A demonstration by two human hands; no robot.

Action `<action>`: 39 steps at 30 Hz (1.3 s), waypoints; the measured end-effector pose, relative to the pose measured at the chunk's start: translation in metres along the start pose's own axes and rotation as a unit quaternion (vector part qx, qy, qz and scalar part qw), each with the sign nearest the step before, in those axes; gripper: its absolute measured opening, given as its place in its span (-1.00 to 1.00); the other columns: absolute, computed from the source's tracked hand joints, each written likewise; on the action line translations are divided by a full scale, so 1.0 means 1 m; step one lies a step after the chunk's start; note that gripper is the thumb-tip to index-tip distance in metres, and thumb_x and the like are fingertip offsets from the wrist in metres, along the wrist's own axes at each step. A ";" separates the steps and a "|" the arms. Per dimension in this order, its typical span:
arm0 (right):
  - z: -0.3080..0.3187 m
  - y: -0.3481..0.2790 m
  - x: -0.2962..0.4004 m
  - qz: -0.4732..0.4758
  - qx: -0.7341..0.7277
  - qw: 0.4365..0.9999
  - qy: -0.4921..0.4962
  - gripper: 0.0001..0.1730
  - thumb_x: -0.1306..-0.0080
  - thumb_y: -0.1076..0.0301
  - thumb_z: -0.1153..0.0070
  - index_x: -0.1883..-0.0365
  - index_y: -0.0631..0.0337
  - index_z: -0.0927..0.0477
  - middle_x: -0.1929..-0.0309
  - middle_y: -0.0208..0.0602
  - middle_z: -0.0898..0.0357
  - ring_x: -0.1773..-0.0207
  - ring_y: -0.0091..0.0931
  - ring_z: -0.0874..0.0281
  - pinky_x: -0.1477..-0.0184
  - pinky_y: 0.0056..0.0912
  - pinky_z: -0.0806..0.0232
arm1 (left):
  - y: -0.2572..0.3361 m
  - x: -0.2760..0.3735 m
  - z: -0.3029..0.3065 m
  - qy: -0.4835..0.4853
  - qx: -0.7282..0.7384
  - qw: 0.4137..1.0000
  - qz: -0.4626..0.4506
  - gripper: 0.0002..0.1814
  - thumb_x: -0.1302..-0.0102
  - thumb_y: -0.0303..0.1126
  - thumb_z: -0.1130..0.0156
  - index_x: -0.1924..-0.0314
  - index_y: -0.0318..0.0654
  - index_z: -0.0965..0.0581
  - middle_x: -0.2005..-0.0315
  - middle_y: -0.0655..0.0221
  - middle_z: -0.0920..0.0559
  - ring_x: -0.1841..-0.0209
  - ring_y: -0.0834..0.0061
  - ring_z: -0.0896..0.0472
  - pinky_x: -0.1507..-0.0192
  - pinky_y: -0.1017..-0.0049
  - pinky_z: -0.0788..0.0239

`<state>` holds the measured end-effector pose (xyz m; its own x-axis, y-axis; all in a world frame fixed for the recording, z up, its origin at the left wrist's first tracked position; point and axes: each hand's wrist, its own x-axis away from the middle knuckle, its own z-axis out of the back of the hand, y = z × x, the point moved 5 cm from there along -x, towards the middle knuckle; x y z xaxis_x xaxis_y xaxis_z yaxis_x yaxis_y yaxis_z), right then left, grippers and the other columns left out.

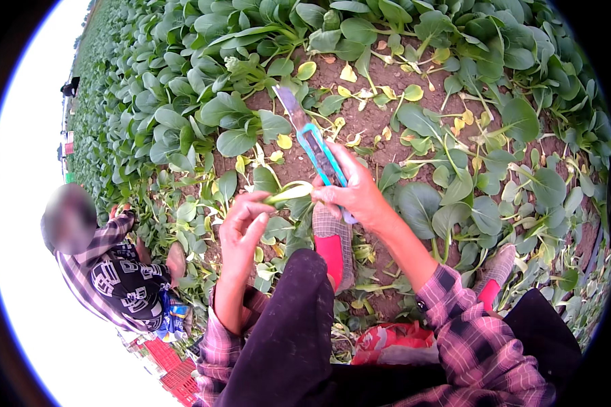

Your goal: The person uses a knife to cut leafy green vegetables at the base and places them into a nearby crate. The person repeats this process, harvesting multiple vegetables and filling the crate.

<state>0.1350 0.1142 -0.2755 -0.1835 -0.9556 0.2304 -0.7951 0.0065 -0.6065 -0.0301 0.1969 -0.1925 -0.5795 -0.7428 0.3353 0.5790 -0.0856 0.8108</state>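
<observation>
In my right hand (354,188) is a box-cutter style knife (322,152) with a bright blue-edged handle, its wide metal blade pointing up and away from me. Between the fingertips of my left hand (244,229) I pinch a pale green leaf stalk (293,193) of a leafy green. The stalk's other end reaches the fingers of my right hand, where the contact is partly hidden. Below the hands, cut leaves (420,206) lie on brown soil. A standing bok choy-like plant (239,122) grows just beyond my left hand.
Dense rows of leafy greens (183,56) fill the far side. To the left a person in a plaid shirt (94,249) crouches among the plants. Red plastic crates (175,369) stand behind that person. My shoe (333,224) and a red bag (394,338) are close below.
</observation>
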 end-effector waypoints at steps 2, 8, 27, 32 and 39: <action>-0.002 0.007 -0.001 -0.006 0.003 1.000 0.008 -0.14 -0.08 0.49 -0.23 -0.34 0.20 -0.12 0.38 -0.39 -0.46 0.64 -0.69 -0.34 0.64 -0.65 -0.22 | 0.034 -0.006 0.000 0.051 -0.295 0.942 -0.151 -0.51 -0.06 -0.34 -0.30 -0.02 -0.32 -0.47 -0.08 0.21 -0.40 0.06 0.31 -0.45 -0.01 0.36 -0.24; -0.003 0.027 -0.003 -0.046 -0.049 0.998 0.016 -0.12 -0.09 0.50 -0.24 -0.36 0.16 -0.09 0.40 -0.42 -0.44 0.64 -0.69 -0.32 0.64 -0.65 -0.20 | 0.018 -0.042 -0.056 -0.036 -0.397 0.885 -0.240 -0.40 0.07 -0.43 -0.31 -0.05 -0.31 -0.39 0.10 0.08 -0.51 0.05 0.06 -0.47 -0.03 0.18 -0.23; 0.047 0.083 -0.126 -0.003 0.458 0.886 0.068 -0.27 -0.21 0.46 -0.03 -0.37 -0.09 -0.19 0.51 -0.06 -0.53 0.58 -0.28 -0.49 0.40 -0.21 -0.38 | -0.058 -0.177 0.013 -0.056 -0.683 0.713 -0.148 -0.91 0.01 -0.48 -0.17 0.45 -0.32 -0.55 -0.02 0.05 -0.49 0.36 0.27 -0.64 0.34 0.36 -0.51; 0.033 0.081 -0.126 -0.134 0.343 0.928 0.056 -0.30 -0.18 0.47 -0.03 -0.33 -0.09 -0.27 0.44 0.08 -0.55 0.38 -0.10 -0.55 0.29 -0.12 -0.38 | -0.072 -0.165 0.022 -0.032 -0.633 0.763 -0.128 -0.85 0.00 -0.51 -0.18 0.38 -0.35 -0.46 -0.03 0.02 -0.44 0.32 0.11 -0.60 0.28 0.24 -0.48; 0.034 0.091 -0.136 0.002 0.542 0.839 0.052 -0.31 -0.18 0.51 0.01 -0.31 -0.12 -0.30 0.41 0.05 -0.56 0.35 -0.10 -0.57 0.29 -0.06 -0.41 | -0.070 -0.171 0.016 -0.018 -0.647 0.748 -0.146 -0.86 0.01 -0.50 -0.17 0.39 -0.38 -0.49 0.07 0.10 -0.46 0.35 0.22 -0.60 0.29 0.31 -0.49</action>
<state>0.1075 0.2345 -0.3881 -0.2797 -0.9250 0.2573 0.1884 -0.3156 -0.9300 0.0190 0.3410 -0.2992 -0.7914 -0.5507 0.2654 0.4819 -0.8291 -0.2835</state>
